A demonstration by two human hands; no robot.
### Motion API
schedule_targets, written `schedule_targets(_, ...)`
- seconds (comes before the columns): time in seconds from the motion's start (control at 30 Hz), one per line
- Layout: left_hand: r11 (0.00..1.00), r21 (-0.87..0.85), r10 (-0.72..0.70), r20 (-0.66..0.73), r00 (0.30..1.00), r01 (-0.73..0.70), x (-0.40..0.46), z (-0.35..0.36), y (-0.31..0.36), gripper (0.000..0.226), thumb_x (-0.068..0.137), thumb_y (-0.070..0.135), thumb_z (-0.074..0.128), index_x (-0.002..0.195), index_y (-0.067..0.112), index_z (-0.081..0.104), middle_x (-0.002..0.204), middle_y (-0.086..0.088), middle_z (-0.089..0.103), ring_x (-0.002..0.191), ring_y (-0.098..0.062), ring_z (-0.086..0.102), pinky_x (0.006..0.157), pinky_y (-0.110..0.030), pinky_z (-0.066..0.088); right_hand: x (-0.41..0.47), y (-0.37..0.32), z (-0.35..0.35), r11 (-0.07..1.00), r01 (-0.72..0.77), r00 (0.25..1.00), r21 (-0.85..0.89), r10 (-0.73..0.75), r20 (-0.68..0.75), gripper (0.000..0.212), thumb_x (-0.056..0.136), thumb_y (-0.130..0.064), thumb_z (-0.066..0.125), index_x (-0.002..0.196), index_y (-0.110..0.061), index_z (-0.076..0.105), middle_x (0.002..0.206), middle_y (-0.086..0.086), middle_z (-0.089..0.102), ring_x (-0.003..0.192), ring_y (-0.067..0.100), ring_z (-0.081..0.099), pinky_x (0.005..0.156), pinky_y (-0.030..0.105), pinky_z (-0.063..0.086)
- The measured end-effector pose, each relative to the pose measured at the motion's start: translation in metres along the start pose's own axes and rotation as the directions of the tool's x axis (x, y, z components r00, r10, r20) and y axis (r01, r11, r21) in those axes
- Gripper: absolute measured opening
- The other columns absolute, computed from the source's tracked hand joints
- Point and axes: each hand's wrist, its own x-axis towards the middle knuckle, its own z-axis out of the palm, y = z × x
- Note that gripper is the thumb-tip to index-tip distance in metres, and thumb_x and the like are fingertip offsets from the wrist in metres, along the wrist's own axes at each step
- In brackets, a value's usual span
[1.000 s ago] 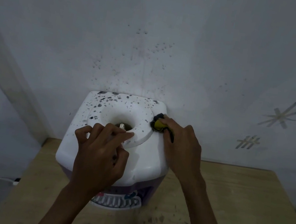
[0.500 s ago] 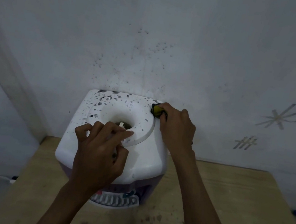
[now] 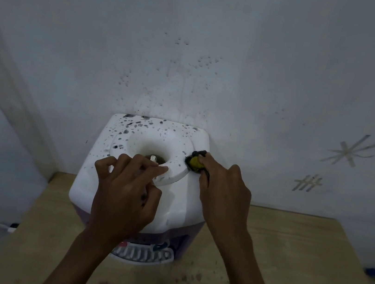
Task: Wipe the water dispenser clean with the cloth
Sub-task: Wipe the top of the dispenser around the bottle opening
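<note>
Pale grey wall (image 3: 219, 49) forms the backdrop, marked with dark splatter above the unit and strips of tape (image 3: 350, 151) at the right. Below it, a light wooden table (image 3: 298, 255) carries the water dispenser (image 3: 176, 208), which stands against the wall. Its white top is speckled with dark spots, mostly on the far left portion, and a raised ring (image 3: 176, 176) surrounds the central bottle well. A drip grille (image 3: 143, 254) with two tap levers shows at the lower front. The left hand (image 3: 125, 195) rests on the near edge of the ring, fingers bent, with the fingertips lying on the ring; it appears to hold nothing, although the palm side is hidden. The right hand (image 3: 223, 191) grips the cloth (image 3: 195, 162), a small yellow and dark wad, and presses it against the dispenser top just beside the right outer edge of the ring. Dark specks lie on the table in front of the dispenser.
</note>
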Motion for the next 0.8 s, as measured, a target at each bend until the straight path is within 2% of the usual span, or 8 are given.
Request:
schedule_targets(0.13,1.0,0.003,0.01,-0.003,1.0,-0.01,0.0,-0.001,0.0,0.03,0.085,0.02,0.056,0.105,0.02,0.077,0.104,0.004,0.07,0.095,-0.023,0.063,0.094,-0.045,0.03,0.01,0.001,0.002,0.999,0.014,1.0,-0.03,-0.014,-0.007,0.031,0.085,-0.008,0.079,0.106,-0.032,0.075,0.061,-0.018,0.015,0.063,0.014,0.037,0.047,0.018,0.008)
schedule_targets(0.2,1.0,0.007,0.009,-0.003,1.0,-0.009,0.0,-0.001,0.0,0.03,0.085,0.021,0.056,0.105,0.02,0.077,0.104,0.003,0.071,0.095,-0.023,0.063,0.094,-0.045,0.03,0.022,0.002,0.006,0.998,0.023,0.999,-0.065,-0.025,-0.028,0.028,0.089,-0.009,0.076,0.104,-0.032,0.075,0.059,-0.014,0.035,0.064,0.014,0.037,0.047,0.019,0.009)
schedule_targets(0.27,1.0,0.01,0.006,0.001,1.0,-0.006,0.0,-0.001,0.0,0.029,0.084,0.021,0.056,0.105,0.02,0.077,0.104,0.003,0.071,0.096,-0.024,0.063,0.094,-0.045,0.03,0.039,0.004,0.012,0.997,0.012,1.0,-0.071,-0.014,-0.026,0.024,0.098,-0.013,0.063,0.109,-0.032,0.073,0.069,-0.003,0.057,0.07,0.015,0.039,0.047,0.023,0.012)
schedule_targets(0.37,1.0,0.004,-0.003,0.004,1.0,0.003,0.0,-0.001,0.0,0.03,0.084,0.022,0.055,0.104,0.02,0.077,0.104,0.003,0.071,0.095,-0.023,0.062,0.094,-0.043,0.029,0.068,0.003,0.021,0.998,0.014,1.0,-0.053,-0.013,0.019,0.027,0.104,-0.015,0.051,0.112,-0.03,0.071,0.083,0.0,0.066,0.079,0.016,0.043,0.052,0.028,0.026)
schedule_targets(0.43,1.0,0.001,-0.013,0.007,1.0,0.013,0.0,-0.001,0.0,0.03,0.084,0.022,0.054,0.104,0.021,0.077,0.103,0.003,0.07,0.094,-0.023,0.062,0.094,-0.041,0.027,0.081,0.001,0.026,0.999,0.008,0.998,-0.048,-0.005,0.06,0.027,0.103,-0.013,0.05,0.113,-0.027,0.071,0.086,0.002,0.067,0.083,0.018,0.048,0.056,0.029,0.034)
schedule_targets(0.53,1.0,-0.006,-0.027,0.015,1.0,0.027,0.0,-0.002,0.001,0.03,0.085,0.023,0.053,0.103,0.022,0.077,0.103,0.004,0.07,0.095,-0.022,0.062,0.095,-0.038,0.025,0.083,0.001,0.029,0.999,0.007,0.996,-0.042,-0.004,0.085,0.03,0.102,-0.01,0.05,0.116,-0.027,0.07,0.087,0.004,0.067,0.085,0.02,0.05,0.058,0.03,0.035)
schedule_targets(0.7,1.0,-0.012,-0.027,0.017,1.0,0.027,0.001,-0.001,0.001,0.03,0.084,0.023,0.054,0.104,0.023,0.077,0.104,0.005,0.07,0.095,-0.021,0.061,0.095,-0.038,0.025,0.058,0.004,0.016,0.998,0.033,0.997,-0.058,-0.028,0.074,0.027,0.105,-0.016,0.049,0.118,-0.029,0.068,0.085,0.002,0.065,0.08,0.018,0.045,0.056,0.031,0.032)
schedule_targets(0.8,1.0,-0.013,-0.027,0.009,1.0,0.027,0.0,-0.001,0.001,0.03,0.084,0.021,0.055,0.103,0.023,0.077,0.103,0.006,0.07,0.094,-0.02,0.061,0.095,-0.038,0.025,0.037,0.003,0.011,0.993,0.027,1.0,-0.111,-0.026,0.015,0.021,0.101,-0.014,0.058,0.112,-0.027,0.071,0.071,-0.001,0.054,0.07,0.016,0.042,0.047,0.027,0.019)
